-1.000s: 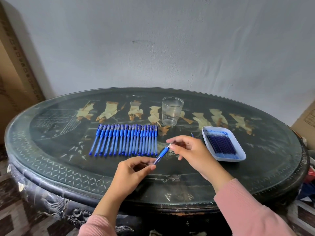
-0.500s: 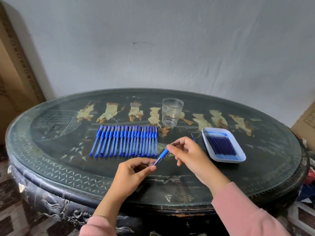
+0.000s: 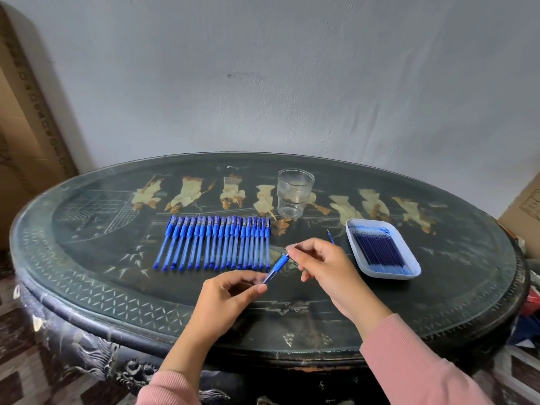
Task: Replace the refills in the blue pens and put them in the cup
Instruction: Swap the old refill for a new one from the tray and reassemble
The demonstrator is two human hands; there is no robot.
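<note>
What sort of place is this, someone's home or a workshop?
Probably a room in a home: an ornate dark oval table with carved sides and inlaid figures sits against a plain grey painted wall, and a brown cardboard box stands at the left.

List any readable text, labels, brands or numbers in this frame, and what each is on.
Nothing here can be read.
On the cardboard at the left edge: a column of printed marks, too blurred to read.
On the cardboard box at the right edge: a printed panel, too small to read.
On the row of blue pens, the glass cup and the refill tray: no print can be made out.
</note>
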